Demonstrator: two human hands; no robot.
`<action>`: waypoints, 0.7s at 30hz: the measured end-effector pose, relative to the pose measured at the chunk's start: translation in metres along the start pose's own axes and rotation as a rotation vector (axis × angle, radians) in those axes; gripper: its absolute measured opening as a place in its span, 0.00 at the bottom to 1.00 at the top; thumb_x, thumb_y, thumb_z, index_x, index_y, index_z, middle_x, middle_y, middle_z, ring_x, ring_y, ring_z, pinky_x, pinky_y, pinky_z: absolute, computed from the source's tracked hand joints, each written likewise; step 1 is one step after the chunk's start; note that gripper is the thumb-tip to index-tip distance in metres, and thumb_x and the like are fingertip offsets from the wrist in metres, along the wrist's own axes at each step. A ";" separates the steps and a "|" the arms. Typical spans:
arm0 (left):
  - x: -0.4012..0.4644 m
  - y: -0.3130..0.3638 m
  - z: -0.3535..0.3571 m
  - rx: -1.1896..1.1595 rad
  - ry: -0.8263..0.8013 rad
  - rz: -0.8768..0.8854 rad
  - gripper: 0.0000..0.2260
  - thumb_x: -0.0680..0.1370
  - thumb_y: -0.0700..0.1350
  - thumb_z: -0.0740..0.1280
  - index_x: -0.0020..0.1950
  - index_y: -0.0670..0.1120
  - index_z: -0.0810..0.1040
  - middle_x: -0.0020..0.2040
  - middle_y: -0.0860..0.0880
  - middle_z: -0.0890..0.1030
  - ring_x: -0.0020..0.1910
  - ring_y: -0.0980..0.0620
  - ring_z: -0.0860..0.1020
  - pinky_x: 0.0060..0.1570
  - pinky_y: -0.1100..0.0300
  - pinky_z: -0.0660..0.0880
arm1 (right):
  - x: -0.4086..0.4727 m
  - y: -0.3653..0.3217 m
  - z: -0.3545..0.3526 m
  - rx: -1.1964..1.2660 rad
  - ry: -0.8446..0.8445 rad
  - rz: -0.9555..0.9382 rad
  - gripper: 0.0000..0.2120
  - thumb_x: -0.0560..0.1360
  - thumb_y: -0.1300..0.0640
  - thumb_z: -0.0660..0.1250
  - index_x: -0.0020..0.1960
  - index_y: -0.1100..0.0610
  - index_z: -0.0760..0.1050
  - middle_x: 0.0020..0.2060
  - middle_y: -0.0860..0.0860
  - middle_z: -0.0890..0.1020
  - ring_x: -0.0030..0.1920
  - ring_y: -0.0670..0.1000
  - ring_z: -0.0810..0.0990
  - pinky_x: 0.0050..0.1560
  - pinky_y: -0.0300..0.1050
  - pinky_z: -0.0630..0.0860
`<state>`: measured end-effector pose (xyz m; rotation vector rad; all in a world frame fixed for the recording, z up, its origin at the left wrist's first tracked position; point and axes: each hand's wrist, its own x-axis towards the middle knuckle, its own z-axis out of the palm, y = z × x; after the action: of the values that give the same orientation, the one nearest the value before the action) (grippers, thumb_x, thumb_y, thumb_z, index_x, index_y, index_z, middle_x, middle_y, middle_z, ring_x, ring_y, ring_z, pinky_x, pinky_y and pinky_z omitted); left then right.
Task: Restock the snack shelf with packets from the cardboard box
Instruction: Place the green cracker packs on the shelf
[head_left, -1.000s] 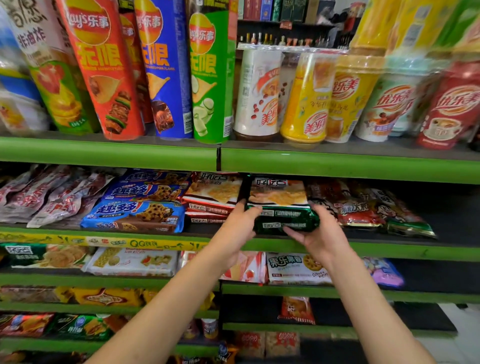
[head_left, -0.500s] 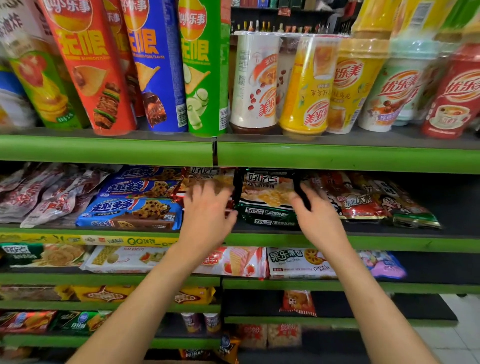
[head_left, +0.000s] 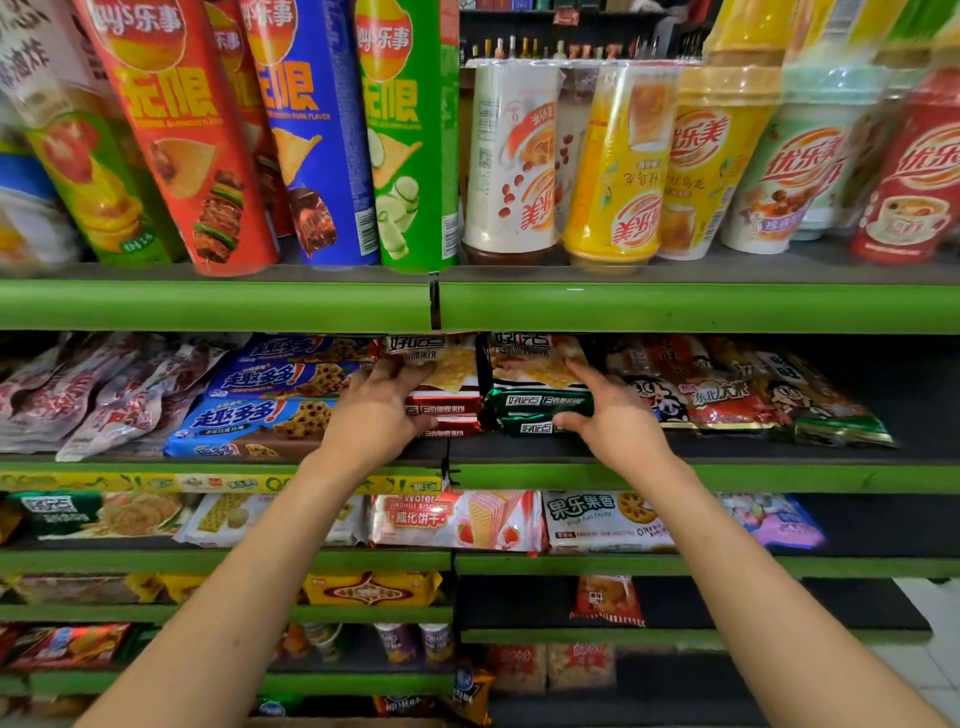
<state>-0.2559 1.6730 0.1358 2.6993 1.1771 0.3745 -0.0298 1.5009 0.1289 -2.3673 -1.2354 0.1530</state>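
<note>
Both hands reach to the second shelf (head_left: 675, 475), which has a green front edge. The left hand (head_left: 371, 415) lies on the stack of red packets (head_left: 447, 410); its fingers bend over the near left corner of the top packet and the thumb presses on the packet's top face, so the hand holds this stack. The right hand (head_left: 613, 421) is on the stack of green packets (head_left: 535, 402), just right of the red stack and touching it; the index finger lies straight on the top packet, the thumb presses the near end of the stack, and the other fingers are hidden behind the hand, so I cannot tell if it grips or only pushes. Both stacks lie flat near the middle of the shelf, a little behind the front edge. To the left of the red stack lie blue cookie packets (head_left: 260, 415), to the right of the green stack lie rice cracker bags (head_left: 727, 395). On the shelf above stand tall chip tubes (head_left: 311, 135) at the left and drink cups (head_left: 623, 166) at the right. The cardboard box does not show clearly.
</note>
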 end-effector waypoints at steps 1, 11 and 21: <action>0.000 -0.001 0.000 -0.011 0.008 0.014 0.32 0.75 0.57 0.73 0.77 0.63 0.64 0.77 0.46 0.66 0.71 0.37 0.67 0.70 0.44 0.67 | 0.002 -0.001 0.000 0.017 0.000 0.011 0.37 0.75 0.45 0.72 0.79 0.43 0.58 0.72 0.56 0.73 0.69 0.60 0.72 0.65 0.53 0.73; -0.002 -0.006 -0.004 -0.083 -0.014 0.083 0.28 0.76 0.54 0.73 0.75 0.62 0.68 0.77 0.50 0.67 0.73 0.40 0.66 0.70 0.47 0.66 | -0.009 0.010 0.004 0.079 0.058 -0.052 0.34 0.76 0.48 0.73 0.77 0.50 0.63 0.69 0.58 0.75 0.68 0.60 0.74 0.65 0.51 0.73; 0.008 0.005 -0.012 -0.109 -0.104 -0.001 0.30 0.75 0.55 0.73 0.75 0.66 0.66 0.78 0.49 0.64 0.76 0.41 0.63 0.73 0.46 0.65 | -0.003 0.010 -0.013 0.274 -0.066 0.003 0.26 0.81 0.57 0.65 0.76 0.41 0.65 0.76 0.54 0.67 0.74 0.57 0.66 0.72 0.50 0.64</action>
<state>-0.2506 1.6762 0.1500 2.5913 1.0963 0.2858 -0.0199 1.4894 0.1358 -2.1427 -1.1597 0.3793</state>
